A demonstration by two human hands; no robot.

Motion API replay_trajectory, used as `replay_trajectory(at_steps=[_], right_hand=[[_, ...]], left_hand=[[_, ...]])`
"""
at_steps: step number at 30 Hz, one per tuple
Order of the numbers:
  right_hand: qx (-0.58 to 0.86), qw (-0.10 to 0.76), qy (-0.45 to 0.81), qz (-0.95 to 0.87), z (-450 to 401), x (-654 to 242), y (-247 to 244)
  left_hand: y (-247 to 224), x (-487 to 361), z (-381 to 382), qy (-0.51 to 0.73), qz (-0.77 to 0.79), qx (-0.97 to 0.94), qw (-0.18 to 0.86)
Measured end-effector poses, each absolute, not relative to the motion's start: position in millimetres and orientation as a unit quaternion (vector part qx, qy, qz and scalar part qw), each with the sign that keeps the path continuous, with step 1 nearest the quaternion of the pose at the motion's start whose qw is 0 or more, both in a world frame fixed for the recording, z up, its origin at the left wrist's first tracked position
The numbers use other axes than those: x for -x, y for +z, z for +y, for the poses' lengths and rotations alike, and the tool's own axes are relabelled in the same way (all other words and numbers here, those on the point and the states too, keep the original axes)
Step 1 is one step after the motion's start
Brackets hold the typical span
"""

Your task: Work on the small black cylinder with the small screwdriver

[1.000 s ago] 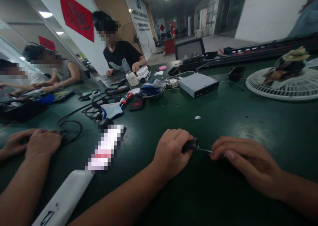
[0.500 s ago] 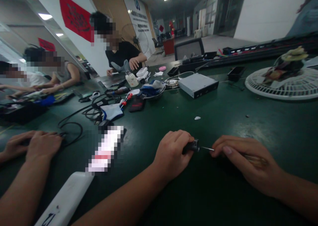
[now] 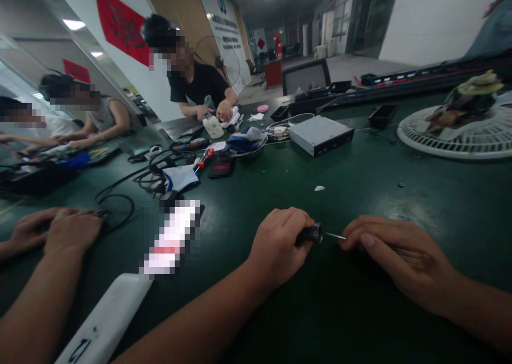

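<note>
My left hand point(image 3: 280, 241) is closed around a small dark cylindrical part point(image 3: 315, 233); its rimmed end sticks out toward the right, and the rest is hidden by my fingers. In my right hand point(image 3: 396, 252) is a thin screwdriver point(image 3: 335, 236), gripped near the shaft, with a brownish handle point(image 3: 414, 257) partly showing under the palm. The metal tip points left at the end of the cylinder; whether it touches inside cannot be made out. Both hands are just over the dark green table point(image 3: 352, 321).
A drive box point(image 3: 320, 134), white fan grille point(image 3: 452, 140) and small white scrap point(image 3: 319, 188) lie beyond my hands. To the left are a lit phone point(image 3: 172, 241), a white case point(image 3: 108, 316), cables point(image 3: 116, 196) and another person's hands point(image 3: 72, 230). Someone in black point(image 3: 200, 86) sits opposite.
My two hands keep nearly the same pose, with the screwdriver tip still by the cylinder. The person opposite has brought both hands together over the items in front of them.
</note>
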State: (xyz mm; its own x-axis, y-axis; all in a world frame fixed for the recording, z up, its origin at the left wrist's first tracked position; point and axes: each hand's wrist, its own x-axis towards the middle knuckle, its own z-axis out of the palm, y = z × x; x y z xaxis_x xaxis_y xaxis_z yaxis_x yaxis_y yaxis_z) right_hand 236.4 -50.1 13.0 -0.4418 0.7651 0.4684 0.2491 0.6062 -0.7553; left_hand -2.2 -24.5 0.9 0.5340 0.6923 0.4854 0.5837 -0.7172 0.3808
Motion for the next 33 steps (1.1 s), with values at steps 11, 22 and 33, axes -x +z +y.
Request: replay_trajectory(at_steps=[11,22,33], right_hand=[[0.307,0.399,0.335,-0.796,-50.5,-238.2,13.3],[0.282,0.402,0.341,-0.802,-49.7,-238.0,14.3],[0.287,0.418,0.317,-0.802,-49.4,-237.5,14.0]], left_hand=[[-0.6,2.3,-24.5,0.322,0.373,-0.862,0.122],[-1.1,2.1,-23.5,0.326,0.374,-0.859,0.123],[-0.4,2.3,-23.4,0.313,0.369,-0.867,0.118]])
